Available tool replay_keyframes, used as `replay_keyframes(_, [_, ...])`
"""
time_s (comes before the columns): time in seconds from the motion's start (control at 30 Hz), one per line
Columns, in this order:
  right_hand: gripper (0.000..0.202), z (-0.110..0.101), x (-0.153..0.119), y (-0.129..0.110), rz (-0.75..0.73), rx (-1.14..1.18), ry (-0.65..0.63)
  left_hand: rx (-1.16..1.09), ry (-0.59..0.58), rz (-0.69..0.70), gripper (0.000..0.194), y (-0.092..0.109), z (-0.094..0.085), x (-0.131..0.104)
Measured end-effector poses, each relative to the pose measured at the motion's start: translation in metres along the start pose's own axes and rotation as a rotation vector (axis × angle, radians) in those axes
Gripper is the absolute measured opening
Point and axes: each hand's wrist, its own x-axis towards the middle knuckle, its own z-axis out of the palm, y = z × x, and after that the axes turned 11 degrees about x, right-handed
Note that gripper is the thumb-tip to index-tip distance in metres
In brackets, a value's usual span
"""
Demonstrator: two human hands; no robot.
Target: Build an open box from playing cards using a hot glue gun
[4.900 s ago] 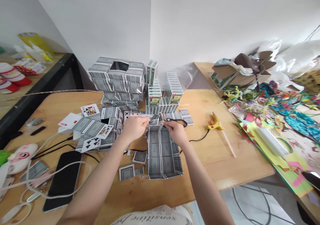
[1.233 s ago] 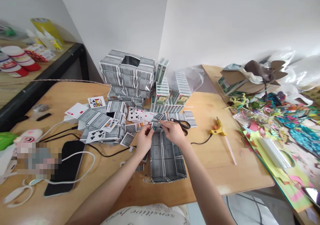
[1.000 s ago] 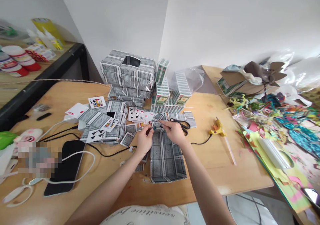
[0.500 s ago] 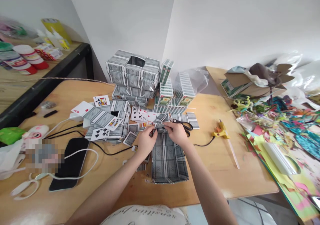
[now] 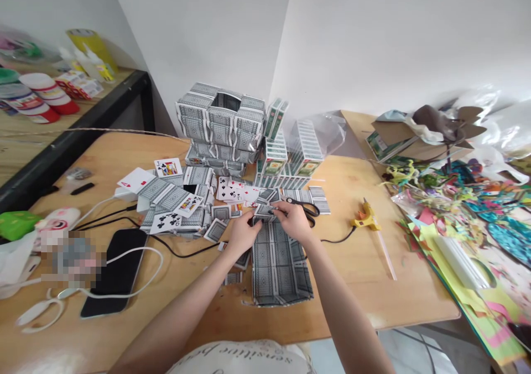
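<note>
My left hand (image 5: 244, 230) and my right hand (image 5: 292, 219) are both closed on a small folded piece of grey-backed playing card (image 5: 265, 212), held between them. It is over the far end of an open box made of playing cards (image 5: 276, 269), whose patterned inner floor and walls face me. Just past my right fingers lie black-handled scissors (image 5: 305, 208). Loose cards (image 5: 238, 191) are spread beyond my hands, some face up. My fingertips partly cover the held piece and the box's far wall.
Behind stands a tall structure of folded cards (image 5: 219, 125), beside stacked card packs (image 5: 290, 158). A yellow glue gun (image 5: 367, 217) with its cord lies at right. At left are a black phone (image 5: 118, 271), a white cable and more cards (image 5: 170, 194). Craft scraps (image 5: 452, 219) cover the far right.
My left hand has shifted slightly down at the held card piece, so more of its patterned face shows. My right hand stays nearly in place.
</note>
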Motion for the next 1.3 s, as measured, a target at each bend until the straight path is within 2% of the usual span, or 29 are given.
replay_keyframes(0.23, [0.019, 0.001, 0.003, 0.0, 0.01, -0.055, -0.013, -0.105, -0.009, 0.006, 0.017, -0.002, 0.003, 0.001])
replay_keyframes(0.43, [0.019, 0.002, 0.002, 0.001, 0.035, -0.027, 0.02, -0.293, 0.071, 0.043, 0.021, -0.008, 0.01, 0.0])
replay_keyframes(0.57, [0.019, 0.002, 0.002, 0.001, 0.061, -0.04, 0.024, -0.224, 0.077, 0.028, 0.013, -0.011, 0.01, 0.001])
replay_keyframes(0.87, [0.017, 0.0, 0.001, -0.002, 0.064, -0.033, 0.003, -0.189, 0.138, 0.073, 0.01, -0.007, 0.007, -0.002])
replay_keyframes(1.07, [0.017, -0.002, 0.004, -0.006, 0.072, -0.156, -0.035, -0.156, 0.161, 0.07, 0.01, -0.004, 0.004, -0.003])
replay_keyframes(1.3, [0.017, -0.005, 0.007, -0.01, 0.061, -0.278, -0.107, -0.134, 0.137, 0.077, 0.012, -0.005, 0.001, -0.001])
